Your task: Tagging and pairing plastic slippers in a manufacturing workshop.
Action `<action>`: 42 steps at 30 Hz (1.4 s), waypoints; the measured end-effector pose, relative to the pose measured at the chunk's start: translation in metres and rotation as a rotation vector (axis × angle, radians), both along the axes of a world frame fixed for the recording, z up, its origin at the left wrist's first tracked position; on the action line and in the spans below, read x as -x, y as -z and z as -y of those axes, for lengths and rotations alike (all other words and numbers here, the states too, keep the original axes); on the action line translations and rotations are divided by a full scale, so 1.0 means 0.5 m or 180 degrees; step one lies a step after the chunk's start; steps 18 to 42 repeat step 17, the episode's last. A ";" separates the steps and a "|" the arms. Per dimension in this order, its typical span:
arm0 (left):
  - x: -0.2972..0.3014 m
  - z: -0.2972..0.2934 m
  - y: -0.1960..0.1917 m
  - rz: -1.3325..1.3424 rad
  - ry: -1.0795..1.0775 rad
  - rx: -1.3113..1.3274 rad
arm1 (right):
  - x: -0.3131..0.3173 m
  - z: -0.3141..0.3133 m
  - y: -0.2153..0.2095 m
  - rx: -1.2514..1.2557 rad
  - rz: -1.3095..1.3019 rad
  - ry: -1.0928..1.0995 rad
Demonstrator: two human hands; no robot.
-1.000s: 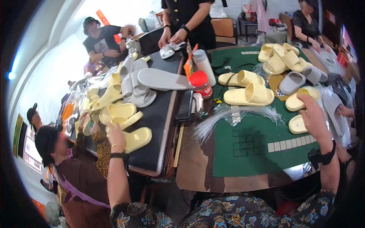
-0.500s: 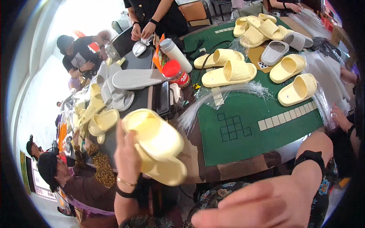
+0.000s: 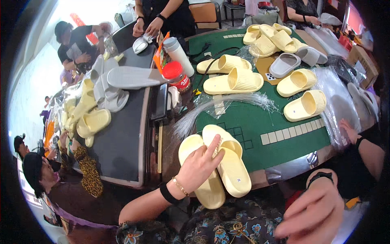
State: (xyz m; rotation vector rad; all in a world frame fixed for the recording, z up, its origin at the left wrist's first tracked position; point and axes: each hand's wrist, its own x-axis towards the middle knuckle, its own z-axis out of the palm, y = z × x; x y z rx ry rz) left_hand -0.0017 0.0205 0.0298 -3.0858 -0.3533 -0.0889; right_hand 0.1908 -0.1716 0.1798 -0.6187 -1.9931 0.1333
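Observation:
My left hand (image 3: 199,164) grips a pair of pale yellow slide slippers over their straps at the near edge of the table. One slipper (image 3: 237,175) lies toward the right with its insole showing; the other slipper (image 3: 211,193) is on the left, partly covered by my hand. At the lower right, my right hand (image 3: 315,213) hangs apart from the slippers, slightly blurred, fingers loosely bent and spread, with nothing visible in it. Beyond the held pair lies a bundle of thin clear plastic strands (image 3: 239,99) on the green mat (image 3: 260,156).
Yellow slippers (image 3: 233,81) and grey slippers (image 3: 284,65) lie across the mat. Clear plastic bags (image 3: 335,105) are at the right, near another person's hand (image 3: 350,132). A red-lidded jar (image 3: 175,76), white bottle (image 3: 178,55) and phone (image 3: 159,101) stand left of it. Co-workers handle slippers around the dark table (image 3: 122,152).
My left hand has brought the yellow pair rightward from over the dark table to the green mat's near edge, turning it. My right hand has moved to the right. The view has shifted slightly.

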 end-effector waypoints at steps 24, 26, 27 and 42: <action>0.090 -0.006 0.128 0.0376 -0.1510 0.1326 | -0.063 -0.183 0.454 0.2650 0.0404 0.2517; 0.090 -0.006 0.128 0.0376 -0.1510 0.1326 | -0.063 -0.183 0.454 0.2650 0.0404 0.2517; 0.090 -0.006 0.128 0.0376 -0.1510 0.1326 | -0.063 -0.183 0.454 0.2650 0.0404 0.2517; 0.090 -0.006 0.128 0.0376 -0.1510 0.1326 | -0.063 -0.183 0.454 0.2650 0.0404 0.2517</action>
